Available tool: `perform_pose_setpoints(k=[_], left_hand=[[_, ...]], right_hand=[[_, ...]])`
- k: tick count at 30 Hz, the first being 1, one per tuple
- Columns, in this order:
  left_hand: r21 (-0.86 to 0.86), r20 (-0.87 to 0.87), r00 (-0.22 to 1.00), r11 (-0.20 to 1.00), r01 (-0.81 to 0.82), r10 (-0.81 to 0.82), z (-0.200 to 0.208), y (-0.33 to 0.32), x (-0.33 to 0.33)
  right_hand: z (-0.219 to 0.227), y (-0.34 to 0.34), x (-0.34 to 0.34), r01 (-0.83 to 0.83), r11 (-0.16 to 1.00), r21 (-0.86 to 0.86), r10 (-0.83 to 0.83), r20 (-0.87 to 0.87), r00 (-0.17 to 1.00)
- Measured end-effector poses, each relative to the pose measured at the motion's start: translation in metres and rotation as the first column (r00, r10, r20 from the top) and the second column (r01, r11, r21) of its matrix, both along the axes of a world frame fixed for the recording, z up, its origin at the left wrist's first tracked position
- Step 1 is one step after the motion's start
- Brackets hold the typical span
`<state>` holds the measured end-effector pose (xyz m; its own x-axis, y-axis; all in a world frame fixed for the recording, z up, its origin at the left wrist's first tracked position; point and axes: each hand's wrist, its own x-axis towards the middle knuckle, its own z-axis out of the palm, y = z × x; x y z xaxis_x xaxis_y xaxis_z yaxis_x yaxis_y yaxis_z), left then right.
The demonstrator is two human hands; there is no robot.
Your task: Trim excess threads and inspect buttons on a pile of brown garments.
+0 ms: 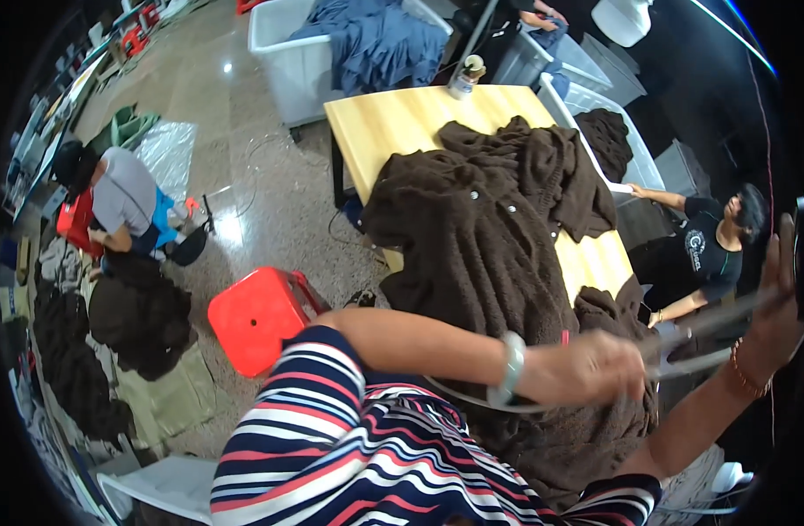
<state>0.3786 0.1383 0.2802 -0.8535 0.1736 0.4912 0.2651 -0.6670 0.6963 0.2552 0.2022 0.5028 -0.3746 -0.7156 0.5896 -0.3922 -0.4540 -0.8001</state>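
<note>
A large brown fleece garment with snap buttons lies spread over a light wooden table, and more brown fleece is heaped behind it. My left hand, with a pale bangle on its wrist, reaches across over the garment and grips a thin grey item that is motion-blurred, so I cannot tell what kind of thing it is. My right hand, wearing a bead bracelet, is raised at the right edge and holds the other end of the same grey item. My striped sleeve fills the lower middle.
A red stool stands left of the table. White bins with blue cloth stand behind, and a bottle is on the table's far edge. One person sits on the floor by brown garments; another in black sits at right.
</note>
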Motion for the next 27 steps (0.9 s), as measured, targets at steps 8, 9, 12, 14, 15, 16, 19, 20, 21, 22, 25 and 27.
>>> perform_pose_setpoints(k=[8,9,12,14,15,16,19,20,21,22,25,27], left_hand=[[-0.165,0.219,0.813,0.842,-0.514,0.539,0.011,-0.154,0.124],[-0.179,0.27,0.77,0.816,-0.549,0.578,0.009,-0.162,0.133],[-0.152,0.407,0.656,0.755,-0.638,0.636,-0.002,-0.198,0.144],[-0.11,0.514,0.536,0.672,-0.732,0.669,-0.03,-0.236,0.148],[-0.051,0.554,0.456,0.575,-0.817,0.697,-0.046,-0.252,0.155],[-0.004,0.607,0.344,0.436,-0.9,0.716,-0.066,-0.268,0.17],[0.108,0.651,0.137,0.088,-0.99,0.746,-0.112,-0.322,0.207],[0.105,0.661,0.122,0.07,-0.992,0.741,-0.134,-0.34,0.22],[0.101,0.652,0.0,-0.087,-0.991,0.759,-0.164,-0.358,0.234],[0.101,0.641,-0.122,-0.24,-0.965,0.758,-0.192,-0.371,0.241],[0.178,0.784,-0.139,-0.434,-0.883,0.605,-0.272,-0.386,0.246],[0.074,0.9,-0.199,-0.586,-0.807,0.388,-0.318,-0.387,0.227]], right_hand=[[-0.097,-0.091,-0.006,-0.662,0.733,0.158,0.65,0.127,0.749],[-0.105,-0.091,-0.003,-0.643,0.744,0.184,0.634,0.113,0.765],[-0.102,-0.075,0.008,-0.553,0.792,0.257,0.568,0.019,0.823],[-0.109,-0.079,0.012,-0.514,0.807,0.291,0.548,-0.044,0.836],[-0.118,-0.087,0.016,-0.505,0.806,0.308,0.548,-0.068,0.833],[-0.138,-0.101,0.025,-0.332,0.851,0.407,0.414,-0.131,0.901],[-0.192,-0.118,0.018,0.023,0.765,0.644,0.265,-0.347,0.9],[-0.209,-0.12,0.007,0.063,0.72,0.691,0.199,-0.292,0.935],[-0.229,-0.124,-0.007,0.094,0.667,0.739,0.133,-0.242,0.961],[-0.249,-0.126,-0.021,0.137,0.681,0.719,0.014,-0.201,0.98],[-0.312,-0.131,-0.062,0.274,0.697,0.662,-0.205,-0.182,0.962],[-0.347,-0.131,-0.078,0.382,0.608,0.696,-0.242,-0.295,0.924]])
